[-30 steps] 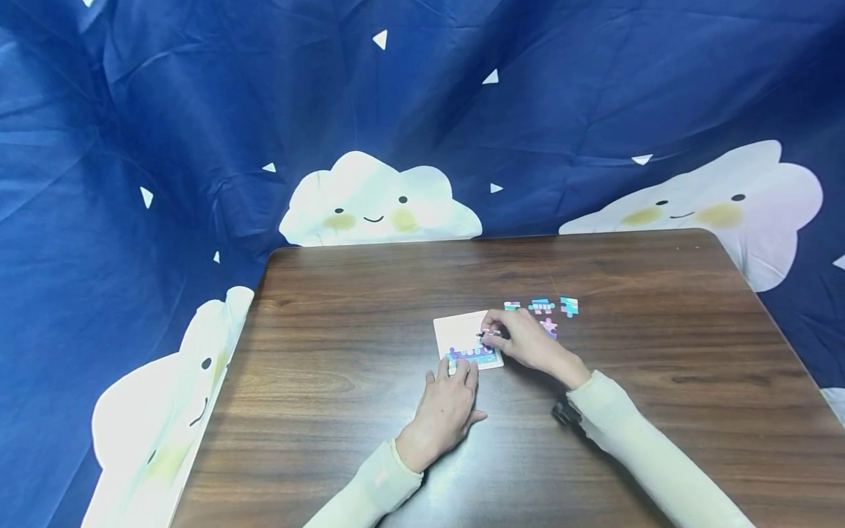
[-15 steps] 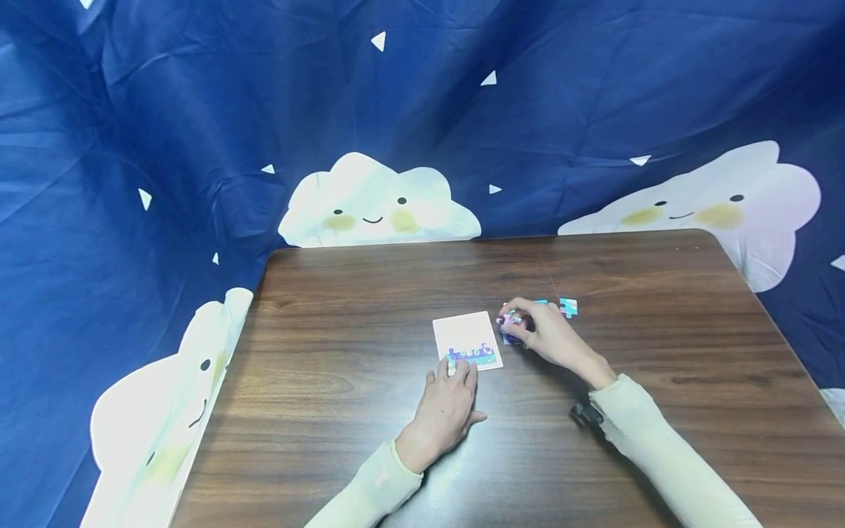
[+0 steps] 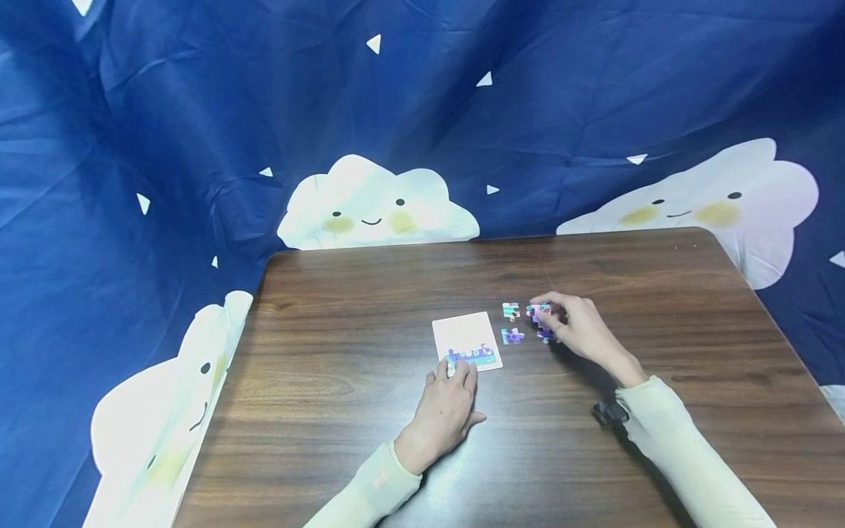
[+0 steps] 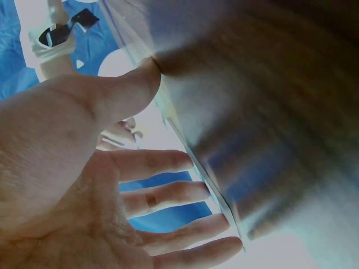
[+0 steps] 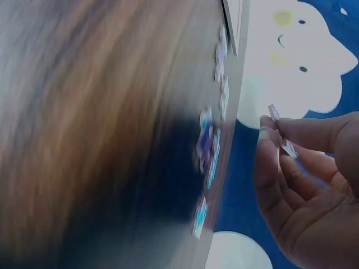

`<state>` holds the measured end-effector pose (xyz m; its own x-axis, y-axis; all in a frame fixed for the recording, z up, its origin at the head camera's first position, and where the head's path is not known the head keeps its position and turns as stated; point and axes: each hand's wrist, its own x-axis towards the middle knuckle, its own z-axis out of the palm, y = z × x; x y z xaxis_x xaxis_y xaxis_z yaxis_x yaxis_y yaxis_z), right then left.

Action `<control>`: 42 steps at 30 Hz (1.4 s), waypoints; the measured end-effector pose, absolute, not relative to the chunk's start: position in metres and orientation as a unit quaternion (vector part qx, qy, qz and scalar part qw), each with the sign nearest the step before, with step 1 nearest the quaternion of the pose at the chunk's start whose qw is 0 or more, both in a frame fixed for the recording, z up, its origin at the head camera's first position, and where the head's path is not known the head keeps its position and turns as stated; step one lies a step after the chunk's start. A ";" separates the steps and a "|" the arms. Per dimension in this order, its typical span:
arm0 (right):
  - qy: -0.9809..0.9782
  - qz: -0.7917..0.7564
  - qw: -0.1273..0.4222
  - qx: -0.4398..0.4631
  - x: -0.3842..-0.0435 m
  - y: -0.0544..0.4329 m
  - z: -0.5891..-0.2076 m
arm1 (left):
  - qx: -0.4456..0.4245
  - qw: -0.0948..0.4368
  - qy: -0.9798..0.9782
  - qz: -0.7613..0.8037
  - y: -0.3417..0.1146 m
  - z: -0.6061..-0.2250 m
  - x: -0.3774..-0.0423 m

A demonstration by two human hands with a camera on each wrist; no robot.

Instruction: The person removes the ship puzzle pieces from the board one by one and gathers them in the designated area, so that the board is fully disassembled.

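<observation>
My left hand lies with spread, straight fingers, fingertips resting on the near edge of a small white puzzle board. Purple and teal jigsaw pieces fill the board's near strip, partly under those fingers; its far part is bare white. In the left wrist view the fingertips press along the board's thin edge. To the right of the board, my right hand pinches a jigsaw piece between thumb and fingers, above the table. Beneath it lies a purple piece, partly covered by the hand.
Between board and right hand lie a striped loose piece and a purple-blue one. Several loose pieces show along the table in the right wrist view, one teal piece nearest the camera. Blue cloth hangs behind the brown table.
My right hand has moved right from over the board to above the loose pieces, a piece in its fingers. Two pieces beside the board now show uncovered. The left hand stays put.
</observation>
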<state>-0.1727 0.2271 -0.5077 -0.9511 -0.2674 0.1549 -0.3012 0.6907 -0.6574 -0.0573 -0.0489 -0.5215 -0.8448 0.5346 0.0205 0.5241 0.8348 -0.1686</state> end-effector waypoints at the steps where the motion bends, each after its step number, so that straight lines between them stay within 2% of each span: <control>1: -0.919 0.364 0.028 0.151 -0.173 0.230 -0.507 | -0.277 0.033 -0.957 0.078 -0.049 -0.521 -0.057; 15: -0.923 0.376 -0.002 0.083 -0.167 0.266 -0.510 | -0.270 0.004 -0.961 0.063 -0.051 -0.520 -0.066; 29: -0.939 0.337 -0.040 0.044 -0.161 0.275 -0.516 | -0.259 -0.024 -0.965 0.031 -0.056 -0.516 -0.078; 37: -0.947 0.316 -0.014 0.060 -0.159 0.276 -0.518 | -0.248 -0.071 -0.966 -0.026 -0.063 -0.515 -0.085; 42: -0.951 0.303 -0.002 0.066 -0.160 0.276 -0.521 | -0.258 -0.068 -0.961 -0.076 -0.069 -0.514 -0.090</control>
<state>-0.1598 0.2758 -0.5206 -0.9913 -0.1266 0.0363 -0.1242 0.8079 -0.5761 -0.0896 -0.0693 -0.5140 -0.8579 0.5054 -0.0922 0.4848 0.8559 0.1803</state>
